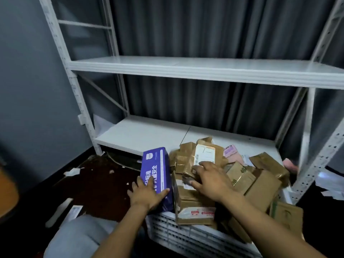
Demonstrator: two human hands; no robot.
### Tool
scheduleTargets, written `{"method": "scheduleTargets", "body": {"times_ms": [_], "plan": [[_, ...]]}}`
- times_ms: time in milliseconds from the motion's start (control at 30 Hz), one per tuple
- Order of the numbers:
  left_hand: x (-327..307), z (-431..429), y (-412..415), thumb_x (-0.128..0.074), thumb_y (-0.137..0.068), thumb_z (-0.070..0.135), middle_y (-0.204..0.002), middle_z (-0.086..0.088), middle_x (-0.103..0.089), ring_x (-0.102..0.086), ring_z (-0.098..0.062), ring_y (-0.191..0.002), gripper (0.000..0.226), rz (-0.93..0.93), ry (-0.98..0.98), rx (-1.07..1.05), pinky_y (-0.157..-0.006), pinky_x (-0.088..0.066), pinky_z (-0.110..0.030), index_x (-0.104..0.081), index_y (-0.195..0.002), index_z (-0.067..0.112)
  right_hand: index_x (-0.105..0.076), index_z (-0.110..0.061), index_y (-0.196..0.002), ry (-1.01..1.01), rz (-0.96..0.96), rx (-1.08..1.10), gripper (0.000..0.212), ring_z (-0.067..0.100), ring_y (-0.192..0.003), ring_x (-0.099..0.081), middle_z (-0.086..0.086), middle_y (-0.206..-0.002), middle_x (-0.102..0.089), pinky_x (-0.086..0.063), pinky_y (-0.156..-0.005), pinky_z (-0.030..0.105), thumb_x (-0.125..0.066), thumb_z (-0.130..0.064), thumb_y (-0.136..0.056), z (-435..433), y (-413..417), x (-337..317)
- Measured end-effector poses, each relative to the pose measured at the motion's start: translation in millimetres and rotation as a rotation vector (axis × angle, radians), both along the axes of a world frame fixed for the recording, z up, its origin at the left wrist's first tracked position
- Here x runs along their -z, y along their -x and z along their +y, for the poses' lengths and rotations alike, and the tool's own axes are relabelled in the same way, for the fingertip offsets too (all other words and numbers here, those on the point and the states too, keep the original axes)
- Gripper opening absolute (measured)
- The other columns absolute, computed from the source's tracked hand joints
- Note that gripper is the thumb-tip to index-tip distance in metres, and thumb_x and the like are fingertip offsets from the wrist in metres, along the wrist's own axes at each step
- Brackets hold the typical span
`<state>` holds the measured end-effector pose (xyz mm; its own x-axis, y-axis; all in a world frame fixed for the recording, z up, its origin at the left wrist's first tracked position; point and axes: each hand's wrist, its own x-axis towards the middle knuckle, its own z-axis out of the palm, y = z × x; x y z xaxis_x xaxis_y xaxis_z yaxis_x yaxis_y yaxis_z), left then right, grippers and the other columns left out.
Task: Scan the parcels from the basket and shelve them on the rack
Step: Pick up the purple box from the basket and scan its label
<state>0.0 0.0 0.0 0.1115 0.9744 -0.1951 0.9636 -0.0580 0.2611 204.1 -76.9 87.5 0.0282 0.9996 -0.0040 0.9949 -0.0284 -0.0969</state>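
Against a grey curtain [186, 25] stands the white rack [186, 69]. Before its low shelf [141, 135], blocking it, a white basket [186, 235] brims with brown parcels [260, 190]. A purple box [156, 168] leans at the basket's left edge, the left hand's [147, 194] grip closed round its near end. The right hand [212, 181] lies on a labelled parcel [204, 153], grip wide. Paper scraps [71, 172] dot the floor [102, 183].

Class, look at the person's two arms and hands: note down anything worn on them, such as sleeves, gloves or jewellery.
The left hand and right hand are bare, without gloves. The left forearm and right forearm are uncovered; no sleeve comes into view. No watch, ring or bracelet shows.
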Motion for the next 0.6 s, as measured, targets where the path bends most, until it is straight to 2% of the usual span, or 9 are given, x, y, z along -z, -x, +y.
{"method": "scheduleTargets", "body": {"times_ms": [67, 133, 233, 400, 500, 600], "plan": [[5.8, 3.6, -1.4, -0.041, -0.070, 0.088, -0.156, -0.015, -0.006, -0.023, -0.040, -0.138, 0.101, -0.108, 0.111, -0.059, -0.111, -0.029, -0.047, -0.014, -0.152, 0.034, -0.040, -0.026, -0.144, 0.021, -0.036, -0.025, 0.054, 0.025, -0.134, -0.037, 0.007, -0.147, -0.041, -0.029, -0.110, 0.038, -0.045, -0.052, -0.096, 6.0, 2.2, 6.6], [9.4, 4.3, -4.9, -0.048, -0.067, 0.087, -0.156, -0.014, -0.001, -0.028, -0.040, -0.135, 0.106, -0.166, 0.144, -0.084, -0.110, -0.032, -0.043, -0.012, -0.152, 0.035, -0.036, -0.027, -0.147, 0.055, -0.085, -0.044, 0.056, 0.026, -0.135, -0.035, 0.007, -0.149, -0.038, -0.028, -0.111, 0.038, -0.045, -0.050, -0.096, 7.7, 3.0, 12.3], [14.4, 2.2, -11.7, -0.056, -0.069, 0.079, -0.157, -0.012, 0.003, -0.026, -0.039, -0.133, 0.102, -0.206, 0.132, -0.113, -0.109, -0.031, -0.043, -0.013, -0.151, 0.036, -0.031, -0.027, -0.150, 0.103, -0.100, -0.070, 0.060, 0.026, -0.141, -0.030, 0.008, -0.155, -0.031, -0.023, -0.116, 0.039, -0.045, -0.049, -0.097, 11.3, 2.3, 20.5], [7.1, -9.7, -9.3, -0.062, -0.067, 0.067, -0.158, -0.010, -0.002, -0.030, -0.037, -0.133, 0.091, -0.301, -0.003, -0.221, -0.109, -0.026, -0.045, -0.027, -0.147, 0.039, -0.030, -0.028, -0.150, 0.063, -0.049, -0.091, 0.060, 0.024, -0.141, -0.029, 0.003, -0.157, -0.028, -0.022, -0.116, 0.036, -0.046, -0.049, -0.096, 7.9, 4.5, 15.5], [-6.5, -23.6, -4.3, -0.059, -0.062, 0.069, -0.158, -0.009, -0.003, -0.028, -0.035, -0.136, 0.094, -0.341, -0.134, -0.247, -0.110, -0.024, -0.044, -0.029, -0.146, 0.040, -0.035, -0.028, -0.148, -0.026, 0.161, -0.059, 0.058, 0.019, -0.138, -0.036, -0.001, -0.154, -0.033, -0.028, -0.112, 0.031, -0.049, -0.049, -0.096, 3.9, 8.3, 9.8], [-28.1, -41.7, -1.3, -0.053, -0.054, 0.069, -0.158, -0.007, -0.009, -0.028, -0.033, -0.136, 0.096, -0.424, -0.297, -0.246, -0.109, -0.025, -0.043, -0.034, -0.144, 0.040, -0.046, -0.025, -0.142, -0.120, 0.584, 0.024, 0.050, 0.010, -0.121, -0.049, -0.002, -0.139, -0.051, -0.037, -0.094, 0.020, -0.056, -0.040, -0.096, -1.9, 14.5, 0.6]]}}
